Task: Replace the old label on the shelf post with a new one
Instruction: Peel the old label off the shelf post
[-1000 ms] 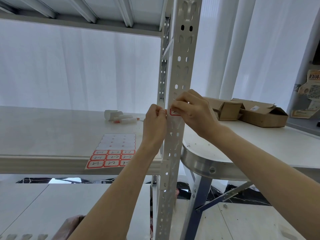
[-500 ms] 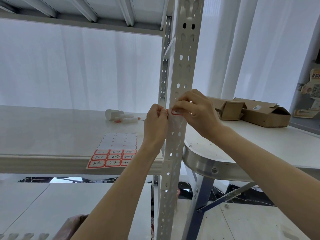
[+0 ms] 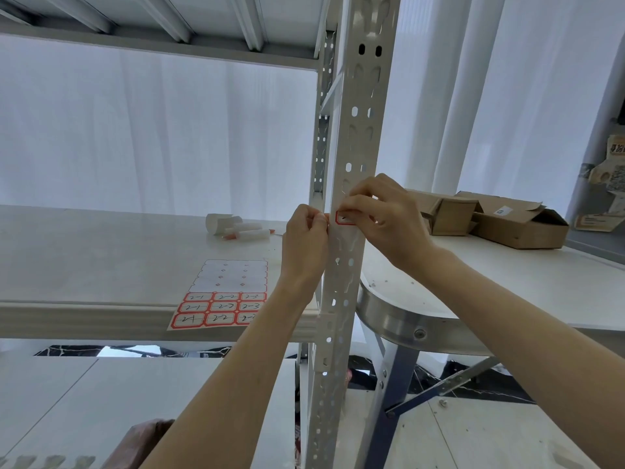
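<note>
A white perforated shelf post (image 3: 358, 130) stands upright in the middle of the view. A small red-bordered label (image 3: 342, 219) sits on its front face at shelf height, half covered by fingers. My right hand (image 3: 389, 221) reaches in from the right, and its curled fingertips pinch the label's top and right part. My left hand (image 3: 304, 242) is just left of the post, level with the label, with thumb and curled fingers pinched at the post's left edge. A label sheet (image 3: 223, 299) lies on the shelf; its lower rows hold red-bordered handwritten labels and its upper rows are peeled.
The white shelf board (image 3: 101, 258) carries a paper roll and marker-like tubes (image 3: 236, 228) behind the sheet. To the right, a round white table with a metal rim (image 3: 389, 316) holds open cardboard boxes (image 3: 517, 225). Another shelf runs overhead.
Both hands stay at the label on the post with only slight finger shifts. The view has drifted a little.
</note>
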